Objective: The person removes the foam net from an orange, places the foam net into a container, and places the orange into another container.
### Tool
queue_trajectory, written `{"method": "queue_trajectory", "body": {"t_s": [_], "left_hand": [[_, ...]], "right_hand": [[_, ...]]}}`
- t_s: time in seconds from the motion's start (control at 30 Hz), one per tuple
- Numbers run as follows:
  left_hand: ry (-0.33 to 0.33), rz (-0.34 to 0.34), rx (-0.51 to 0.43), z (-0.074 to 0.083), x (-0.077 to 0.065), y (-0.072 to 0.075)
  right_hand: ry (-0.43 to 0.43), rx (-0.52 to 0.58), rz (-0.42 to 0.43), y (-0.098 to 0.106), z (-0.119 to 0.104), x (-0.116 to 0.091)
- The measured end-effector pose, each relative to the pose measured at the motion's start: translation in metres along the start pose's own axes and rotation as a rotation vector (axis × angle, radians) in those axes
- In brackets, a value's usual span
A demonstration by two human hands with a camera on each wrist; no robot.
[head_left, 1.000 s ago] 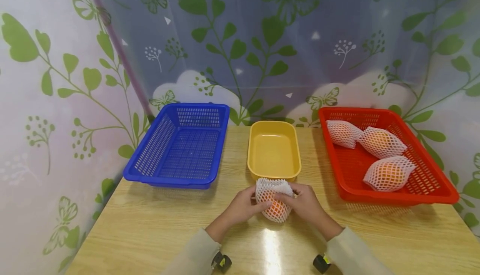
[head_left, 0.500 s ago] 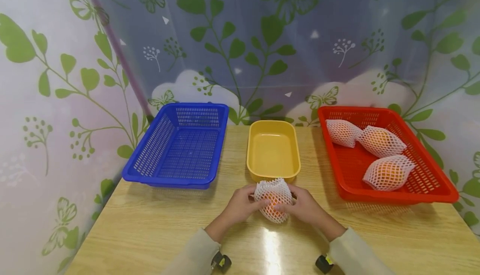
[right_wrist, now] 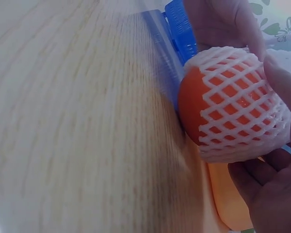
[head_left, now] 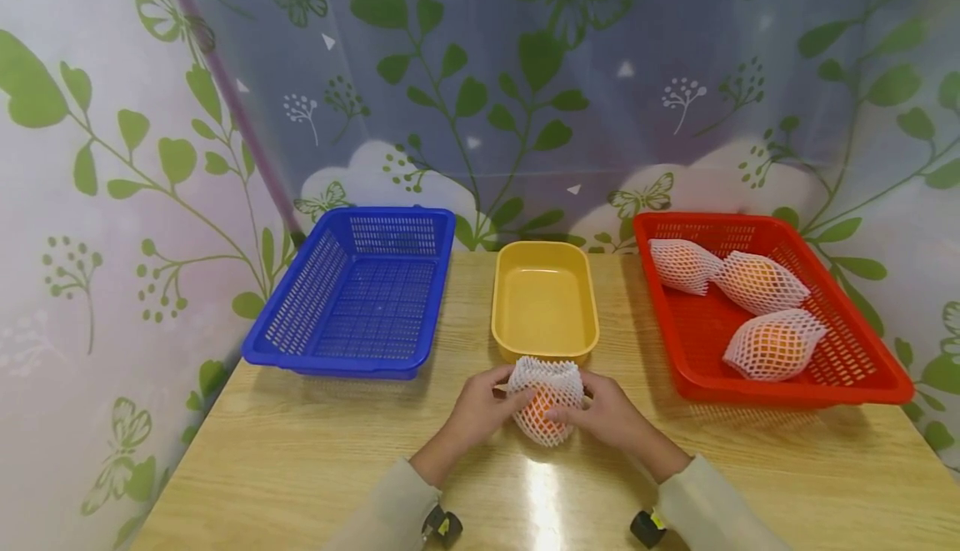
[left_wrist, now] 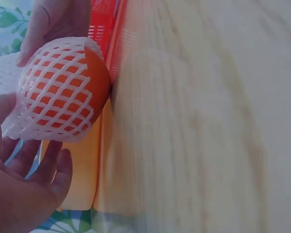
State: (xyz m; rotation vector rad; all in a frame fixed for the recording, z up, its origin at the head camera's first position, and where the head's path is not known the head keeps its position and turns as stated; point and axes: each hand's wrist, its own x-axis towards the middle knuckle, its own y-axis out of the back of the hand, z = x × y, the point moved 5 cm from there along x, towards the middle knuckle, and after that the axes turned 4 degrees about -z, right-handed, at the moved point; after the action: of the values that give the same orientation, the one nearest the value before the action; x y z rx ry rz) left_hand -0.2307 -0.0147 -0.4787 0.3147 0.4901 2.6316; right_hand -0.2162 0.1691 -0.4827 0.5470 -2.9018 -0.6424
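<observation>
An orange [head_left: 542,426] in a white foam net sleeve [head_left: 551,370] is held between both hands, just in front of the yellow tub. From the left side my left hand [head_left: 480,405] grips the sleeved fruit, thumb on top. My right hand [head_left: 611,413] holds it from the other side, its thumb pressing the net. Both wrist views show the fruit's bare end [left_wrist: 102,73] sticking out of the net, with the loose part of the sleeve on the far side. Fingers of the right hand [right_wrist: 276,194] curl underneath the net.
On the left stands a blue basket [head_left: 258,351] with nothing in it. The yellow tub [head_left: 546,347] is at the centre. To the right, a red basket [head_left: 693,368] holds three netted oranges [head_left: 776,347]. Everything rests on a wooden table [head_left: 300,468] before a patterned curtain.
The left thumb has slid up the net, and the right thumb has moved lower on the fruit. The sleeve's open end has changed shape slightly. The baskets and tub have stayed put.
</observation>
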Motion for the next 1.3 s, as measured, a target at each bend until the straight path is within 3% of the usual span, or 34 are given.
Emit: {"method": "queue_trajectory", "body": {"t_s": [0.27, 0.77, 1.03, 1.3], "left_hand": [[0.057, -0.112, -0.101, -0.0039, 0.0003, -0.0057], [0.020, -0.141, -0.081, -0.0030, -0.0012, -0.0072], [0.046, -0.151, -0.068, -0.0042, -0.0012, -0.0060], [0.023, -0.107, -0.005, -0.0022, 0.0002, -0.0025]], "right_hand": [[0.037, 0.010, 0.044, 0.0005, -0.0040, -0.0004], [0.093, 0.003, 0.256, 0.0078, -0.0095, -0.0009], [0.008, -0.008, 0.189, 0.0074, -0.0061, 0.0002], [-0.037, -0.012, 0.026, 0.0012, -0.0005, 0.0002]]}}
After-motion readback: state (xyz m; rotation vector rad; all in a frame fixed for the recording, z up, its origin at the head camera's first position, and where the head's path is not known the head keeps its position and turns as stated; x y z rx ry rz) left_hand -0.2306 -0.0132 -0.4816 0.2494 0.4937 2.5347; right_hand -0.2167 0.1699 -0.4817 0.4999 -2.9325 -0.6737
